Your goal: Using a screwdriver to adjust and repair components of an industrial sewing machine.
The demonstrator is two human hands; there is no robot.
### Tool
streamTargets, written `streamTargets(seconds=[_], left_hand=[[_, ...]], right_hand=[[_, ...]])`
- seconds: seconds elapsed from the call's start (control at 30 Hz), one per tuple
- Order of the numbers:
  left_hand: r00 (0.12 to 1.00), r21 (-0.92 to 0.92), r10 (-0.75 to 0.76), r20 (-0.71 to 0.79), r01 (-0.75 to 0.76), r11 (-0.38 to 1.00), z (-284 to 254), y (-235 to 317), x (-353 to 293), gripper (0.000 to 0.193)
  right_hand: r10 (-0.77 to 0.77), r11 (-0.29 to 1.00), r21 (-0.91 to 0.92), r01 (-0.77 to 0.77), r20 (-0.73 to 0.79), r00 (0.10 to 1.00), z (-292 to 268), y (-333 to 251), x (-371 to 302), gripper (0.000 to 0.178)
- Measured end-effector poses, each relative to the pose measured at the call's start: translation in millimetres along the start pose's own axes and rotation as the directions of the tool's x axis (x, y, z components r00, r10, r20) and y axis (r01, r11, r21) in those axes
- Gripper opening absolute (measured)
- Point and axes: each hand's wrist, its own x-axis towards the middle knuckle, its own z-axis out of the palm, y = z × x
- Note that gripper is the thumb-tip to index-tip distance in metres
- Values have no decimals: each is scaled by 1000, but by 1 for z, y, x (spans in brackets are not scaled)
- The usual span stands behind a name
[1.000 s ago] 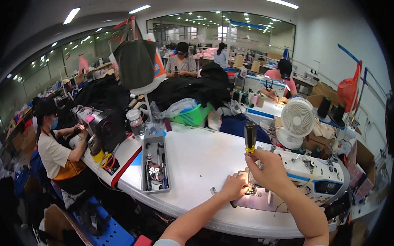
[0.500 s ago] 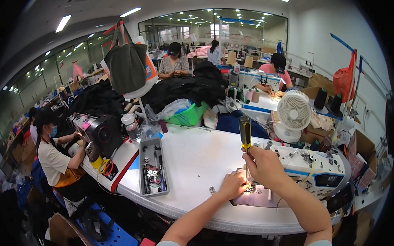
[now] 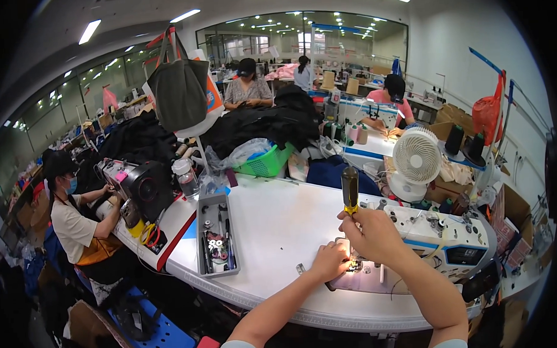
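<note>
A screwdriver (image 3: 350,188) with a black and yellow handle stands upright over the needle end of a white sewing machine (image 3: 437,230). My right hand (image 3: 374,233) is closed round the lower part of it, and its tip is hidden. Beside it, my left hand (image 3: 332,260) lies low at the lit needle area, its fingers bent against the machine parts there. Whether those fingers pinch a small part cannot be made out. The metal bed plate (image 3: 371,283) shows beneath both hands.
A grey tray (image 3: 202,238) of bobbins and pens lies left on the white table (image 3: 268,226). A small metal piece (image 3: 301,269) lies near my left forearm. Behind stand a white fan (image 3: 416,157) and a green basket (image 3: 266,163). A co-worker (image 3: 77,212) sits at the left.
The screwdriver's handle has shifted slightly right and down, and my right hand's fingers have changed their grip a little. My left hand stays nearly in place.
</note>
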Motion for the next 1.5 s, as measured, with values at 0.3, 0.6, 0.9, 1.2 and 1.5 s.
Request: streamTargets(seconds=[0.3, 0.6, 0.9, 1.2, 1.5], left_hand=[[1000, 16, -21, 3, 21, 1000, 1, 0, 0, 19], [996, -11, -75, 48, 75, 997, -3, 4, 2, 18], [996, 7, -77, 36, 77, 997, -3, 6, 1, 14], [999, 31, -48, -1, 48, 998, -1, 3, 1, 15], [999, 163, 42, -22, -38, 986, 3, 5, 1, 17]], right_hand=[[-198, 973, -153, 172, -178, 964, -1, 6, -2, 25], [-64, 996, -74, 54, -132, 989, -2, 0, -8, 24], [29, 1000, -10, -29, 9, 1000, -6, -4, -11, 23], [33, 986, 160, -54, 134, 990, -10, -10, -10, 35], [-17, 977, 215, 10, 29, 999, -20, -20, -20, 35]])
